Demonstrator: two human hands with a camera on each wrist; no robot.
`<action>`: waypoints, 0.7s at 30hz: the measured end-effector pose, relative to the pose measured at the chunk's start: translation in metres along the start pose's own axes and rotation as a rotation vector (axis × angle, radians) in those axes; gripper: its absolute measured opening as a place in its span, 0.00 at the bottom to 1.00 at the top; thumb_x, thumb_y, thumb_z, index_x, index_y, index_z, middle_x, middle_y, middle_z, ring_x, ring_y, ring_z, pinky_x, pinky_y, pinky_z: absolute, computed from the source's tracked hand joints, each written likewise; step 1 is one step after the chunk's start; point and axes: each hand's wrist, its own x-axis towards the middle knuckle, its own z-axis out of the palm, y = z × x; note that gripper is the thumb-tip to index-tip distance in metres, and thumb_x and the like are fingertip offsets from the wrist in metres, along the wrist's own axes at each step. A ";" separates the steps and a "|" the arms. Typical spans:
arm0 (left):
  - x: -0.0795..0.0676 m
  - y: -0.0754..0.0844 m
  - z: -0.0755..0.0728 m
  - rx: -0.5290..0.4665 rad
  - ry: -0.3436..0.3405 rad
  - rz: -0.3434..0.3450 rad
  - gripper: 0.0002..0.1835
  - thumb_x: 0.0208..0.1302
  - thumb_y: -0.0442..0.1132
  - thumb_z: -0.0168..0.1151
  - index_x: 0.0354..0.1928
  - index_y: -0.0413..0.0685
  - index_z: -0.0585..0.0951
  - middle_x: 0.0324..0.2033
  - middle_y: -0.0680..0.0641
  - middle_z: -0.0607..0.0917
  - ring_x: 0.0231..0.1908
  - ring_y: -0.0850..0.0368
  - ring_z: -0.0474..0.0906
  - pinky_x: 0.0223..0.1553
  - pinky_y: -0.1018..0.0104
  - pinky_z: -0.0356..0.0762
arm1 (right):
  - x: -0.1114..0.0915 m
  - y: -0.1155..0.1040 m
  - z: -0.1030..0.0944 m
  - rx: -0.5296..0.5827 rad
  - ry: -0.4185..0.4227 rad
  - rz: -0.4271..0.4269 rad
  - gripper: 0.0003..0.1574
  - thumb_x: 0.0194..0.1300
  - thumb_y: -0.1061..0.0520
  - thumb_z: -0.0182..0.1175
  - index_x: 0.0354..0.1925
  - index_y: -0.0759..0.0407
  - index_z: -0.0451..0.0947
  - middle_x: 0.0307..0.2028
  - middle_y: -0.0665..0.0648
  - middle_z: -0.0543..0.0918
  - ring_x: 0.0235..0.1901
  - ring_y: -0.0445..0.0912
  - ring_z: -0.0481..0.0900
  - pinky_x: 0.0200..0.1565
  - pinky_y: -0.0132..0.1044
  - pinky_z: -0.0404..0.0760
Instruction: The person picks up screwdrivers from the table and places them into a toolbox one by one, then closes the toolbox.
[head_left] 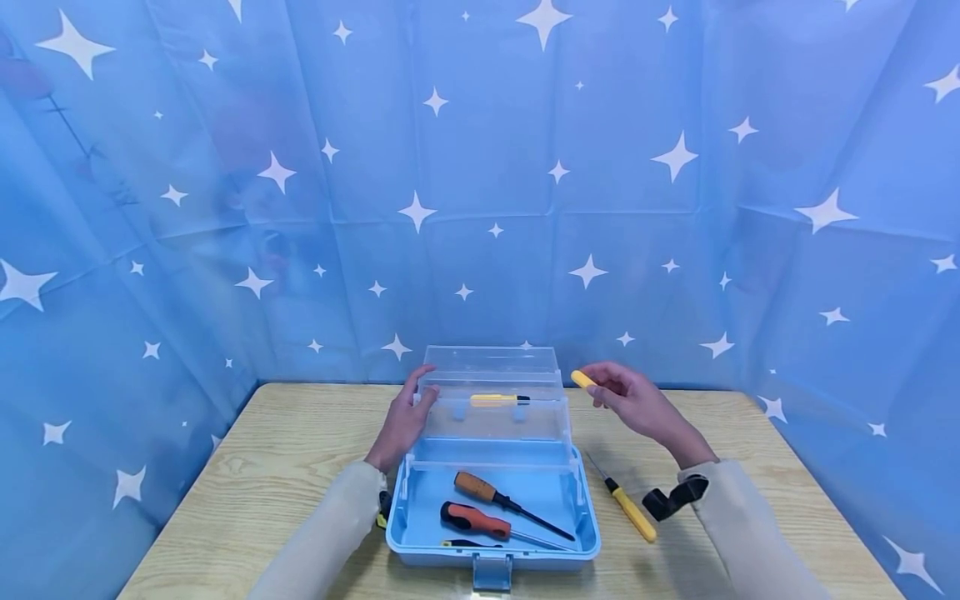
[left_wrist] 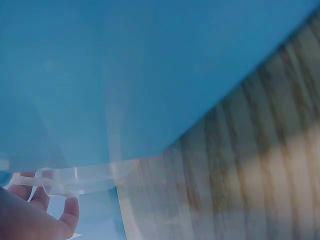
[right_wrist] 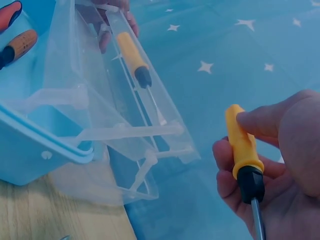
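Head view: blue toolbox (head_left: 442, 562), open on the worktop (head_left: 315, 467); its clear trays (head_left: 543, 423) stand raised toward the far side, which appears to leave the base reachable from the near side.

Left hand (head_left: 401, 429): at the left end of the trays, thumb to the near side, fingers beyond; grip partly closed on the clear plastic, probably to steady it. The left wrist view is mostly blue wall, so how firm that hold is cannot be told.

Right hand (head_left: 630, 402): right of the trays and apart from them; grip closed, thumb and fingers pinching the handle of a yellow screwdriver (right_wrist: 242, 140). Shaft runs back beside the palm, leaving the handle end foremost.

Condition of held piece: bright yellow handle, rounded end, flared collar, black neck, bare metal shaft; tip out of sight.

Also listed: tray screwdriver (right_wrist: 132, 55), yellow, lying lengthwise, presumably since the compartment is long and narrow; wood-handled screwdriver (head_left: 474, 486) and red-and-black screwdriver (head_left: 480, 520), both in the base, where bulkier handles seem to fit; loose screwdriver (head_left: 633, 515), yellow, on the right, handle near, shaft pointing far.
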 end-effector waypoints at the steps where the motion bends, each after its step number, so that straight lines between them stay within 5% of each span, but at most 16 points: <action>1: 0.000 0.000 0.000 0.000 -0.001 0.000 0.25 0.71 0.68 0.46 0.68 0.84 0.62 0.71 0.49 0.66 0.66 0.40 0.68 0.63 0.32 0.65 | 0.000 -0.001 0.000 0.002 -0.003 -0.003 0.18 0.74 0.54 0.56 0.60 0.54 0.75 0.40 0.57 0.80 0.36 0.50 0.79 0.30 0.36 0.78; 21: 0.001 -0.002 0.000 0.008 0.001 -0.003 0.25 0.71 0.68 0.46 0.68 0.85 0.62 0.71 0.49 0.66 0.66 0.41 0.68 0.62 0.32 0.66 | 0.008 -0.020 0.001 0.020 -0.025 -0.050 0.20 0.75 0.57 0.55 0.62 0.58 0.74 0.42 0.58 0.82 0.35 0.48 0.78 0.28 0.35 0.74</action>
